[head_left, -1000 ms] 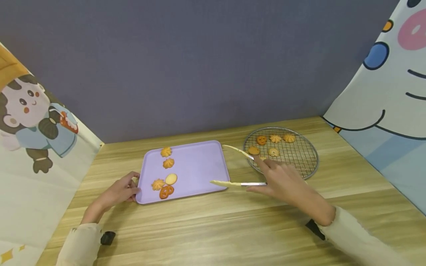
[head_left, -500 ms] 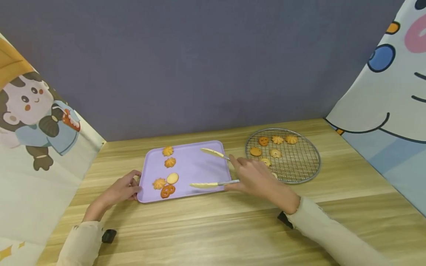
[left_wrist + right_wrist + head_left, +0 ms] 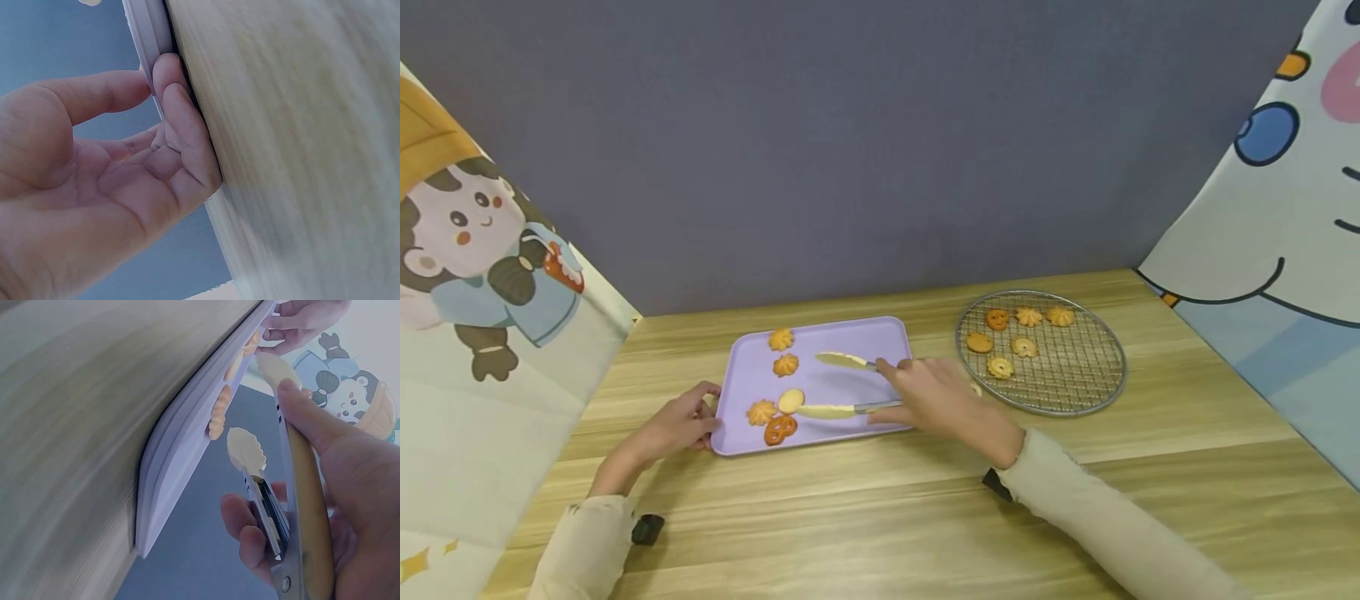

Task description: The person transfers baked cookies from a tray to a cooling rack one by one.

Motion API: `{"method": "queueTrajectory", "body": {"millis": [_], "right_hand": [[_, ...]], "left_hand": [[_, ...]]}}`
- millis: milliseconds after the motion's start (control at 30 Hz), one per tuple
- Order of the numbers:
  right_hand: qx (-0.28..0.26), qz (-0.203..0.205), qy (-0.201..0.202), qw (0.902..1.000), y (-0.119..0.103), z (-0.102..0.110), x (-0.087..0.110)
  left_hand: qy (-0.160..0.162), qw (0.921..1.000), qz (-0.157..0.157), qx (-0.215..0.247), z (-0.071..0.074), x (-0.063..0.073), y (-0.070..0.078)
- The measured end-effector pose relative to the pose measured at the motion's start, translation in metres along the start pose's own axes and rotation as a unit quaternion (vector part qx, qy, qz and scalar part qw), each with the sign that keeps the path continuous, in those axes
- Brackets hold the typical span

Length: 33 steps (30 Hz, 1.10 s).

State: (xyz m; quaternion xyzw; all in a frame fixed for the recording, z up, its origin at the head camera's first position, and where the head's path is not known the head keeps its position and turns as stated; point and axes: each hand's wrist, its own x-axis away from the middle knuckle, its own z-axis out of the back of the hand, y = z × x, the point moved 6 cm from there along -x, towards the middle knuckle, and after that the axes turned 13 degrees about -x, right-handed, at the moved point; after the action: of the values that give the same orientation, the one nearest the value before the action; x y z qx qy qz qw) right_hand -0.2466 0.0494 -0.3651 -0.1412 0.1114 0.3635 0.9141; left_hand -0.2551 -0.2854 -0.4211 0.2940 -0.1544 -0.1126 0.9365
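My left hand [image 3: 679, 423] pinches the left edge of the lilac tray [image 3: 871, 336]; in the left wrist view the thumb lies on one side of the rim, curled fingers on the other. My right hand [image 3: 942, 402] holds tongs [image 3: 827, 412] with cream tips and metal arms, the arms spread apart above the tray. The lower tip sits close to a round biscuit [image 3: 790, 401]; contact cannot be told. Beside that biscuit are a pretzel-shaped biscuit [image 3: 780, 429] and a swirled cookie [image 3: 762, 412]. Two more swirled cookies, one of them the cookie [image 3: 781, 339], lie farther back on the tray.
A round wire rack [image 3: 1071, 371] stands at right on the wooden table [image 3: 820, 517], bearing several biscuits [image 3: 1001, 367]; one is partly hidden by the right arm. A grey wall [image 3: 880, 167] rises behind, with printed panels on both sides.
The right hand has moved left from the rack with the tongs, bringing their tips over the tray near the round biscuit. The left hand stays at the tray's edge.
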Motion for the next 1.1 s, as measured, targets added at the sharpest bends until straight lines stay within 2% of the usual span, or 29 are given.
{"method": "queueTrajectory", "body": {"millis": [167, 367, 533, 733, 1100], "right_hand": [[-0.027, -0.005, -0.019, 0.9994, -0.006, -0.011, -0.012], [-0.033, -0.003, -0.033, 0.9989, -0.014, -0.023, -0.022], [-0.042, -0.006, -0.047, 0.9980, -0.019, -0.029, -0.023], [-0.045, 0.002, -0.044, 0.9980, -0.025, -0.029, -0.023], [-0.048, 0.001, -0.053, 0.9975, -0.026, -0.032, -0.023]], "left_hand": [[0.000, 1.0000, -0.001, -0.002, 0.001, 0.001, 0.001], [0.002, 1.0000, 0.002, -0.002, 0.001, 0.001, 0.001], [0.001, 1.0000, 0.002, 0.000, 0.001, 0.001, 0.003], [0.003, 1.0000, -0.002, -0.004, 0.003, 0.001, 0.005], [0.001, 1.0000, -0.002, 0.001, 0.001, 0.000, 0.000]]}}
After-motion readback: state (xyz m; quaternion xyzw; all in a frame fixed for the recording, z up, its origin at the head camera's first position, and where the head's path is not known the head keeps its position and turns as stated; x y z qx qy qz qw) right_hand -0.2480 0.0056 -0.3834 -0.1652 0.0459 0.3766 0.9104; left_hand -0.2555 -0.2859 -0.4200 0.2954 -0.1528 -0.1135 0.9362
